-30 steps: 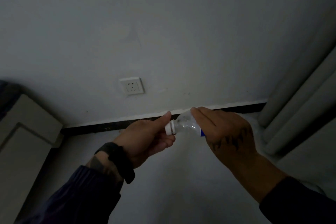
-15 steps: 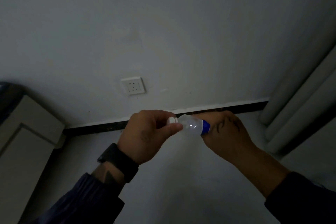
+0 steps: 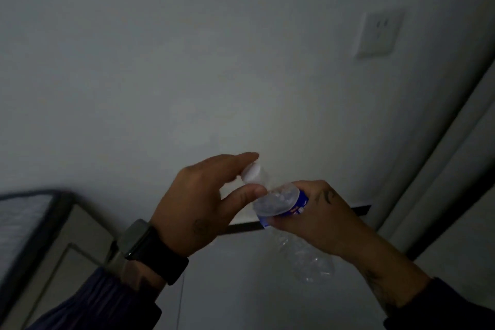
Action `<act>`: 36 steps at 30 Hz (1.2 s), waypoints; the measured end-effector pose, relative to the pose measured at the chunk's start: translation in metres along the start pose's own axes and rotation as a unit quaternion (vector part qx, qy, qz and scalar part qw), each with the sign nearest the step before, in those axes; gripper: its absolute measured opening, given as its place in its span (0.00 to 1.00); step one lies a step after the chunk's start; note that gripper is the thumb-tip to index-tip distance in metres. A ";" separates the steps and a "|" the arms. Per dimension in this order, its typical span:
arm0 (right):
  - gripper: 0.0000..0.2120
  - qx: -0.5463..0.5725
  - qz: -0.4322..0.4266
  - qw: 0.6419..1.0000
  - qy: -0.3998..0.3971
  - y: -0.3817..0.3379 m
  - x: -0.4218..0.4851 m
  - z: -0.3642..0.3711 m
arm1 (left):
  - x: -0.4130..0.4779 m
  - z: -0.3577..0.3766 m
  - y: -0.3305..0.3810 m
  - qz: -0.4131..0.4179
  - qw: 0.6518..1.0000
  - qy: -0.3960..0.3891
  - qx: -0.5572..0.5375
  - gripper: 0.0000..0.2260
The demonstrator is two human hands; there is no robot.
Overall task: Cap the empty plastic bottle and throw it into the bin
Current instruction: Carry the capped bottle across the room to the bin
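Note:
A clear, empty plastic bottle (image 3: 278,199) with a blue label is held tilted in front of me, its neck pointing up and left. My right hand (image 3: 318,215) is wrapped around its middle at the label. The white cap (image 3: 251,173) sits on the bottle's mouth, pinched between the thumb and forefinger of my left hand (image 3: 198,203). The crumpled lower end of the bottle shows below my right hand. No bin is in view.
A white wall fills most of the view, with a socket (image 3: 379,33) at upper right. A dark skirting strip (image 3: 241,226) runs behind the hands. A pale cabinet or bed edge (image 3: 40,222) stands at lower left. Pale curtain folds (image 3: 455,169) hang at right.
The view has swung left and up, so the socket now sits at upper right. The bottle has tipped from lying sideways to neck-up, and my left fingers have shifted on the cap.

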State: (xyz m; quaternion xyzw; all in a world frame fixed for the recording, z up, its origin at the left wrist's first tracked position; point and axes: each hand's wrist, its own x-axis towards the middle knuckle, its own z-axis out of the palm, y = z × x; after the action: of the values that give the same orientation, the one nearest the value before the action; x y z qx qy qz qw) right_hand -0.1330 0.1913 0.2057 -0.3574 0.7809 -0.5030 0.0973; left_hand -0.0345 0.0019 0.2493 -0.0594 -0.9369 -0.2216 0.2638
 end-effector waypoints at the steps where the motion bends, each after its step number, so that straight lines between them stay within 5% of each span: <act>1: 0.09 0.010 -0.001 1.000 0.010 -0.027 0.006 -0.017 | 0.013 -0.024 0.009 0.006 1.000 0.009 0.022 0.25; 7: 0.20 0.096 0.010 0.990 0.102 -0.254 0.062 -0.167 | 0.139 -0.237 0.072 -0.015 0.986 0.063 0.152 0.40; 13: 0.16 0.138 -0.018 0.979 0.149 -0.488 0.116 -0.306 | 0.274 -0.447 0.153 0.007 0.965 0.115 0.236 0.46; 19: 0.15 0.144 -0.047 0.975 0.160 -0.635 0.134 -0.379 | 0.343 -0.570 0.223 0.021 0.953 0.140 0.268 0.45; 28: 0.14 0.164 -0.082 0.975 0.122 -0.693 0.141 -0.350 | 0.300 -0.643 0.241 0.018 0.938 0.164 0.305 0.37; 36: 0.15 0.212 -0.157 0.963 -0.053 -0.752 0.169 -0.235 | 0.190 -0.722 0.246 -0.093 0.885 0.175 0.421 0.36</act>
State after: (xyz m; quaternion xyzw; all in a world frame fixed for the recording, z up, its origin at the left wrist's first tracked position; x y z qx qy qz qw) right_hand -0.0298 0.0691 0.9956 -0.4730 0.5843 -0.6461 0.1318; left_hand 0.1970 -0.1014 0.9938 0.1842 -0.8821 0.1632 0.4017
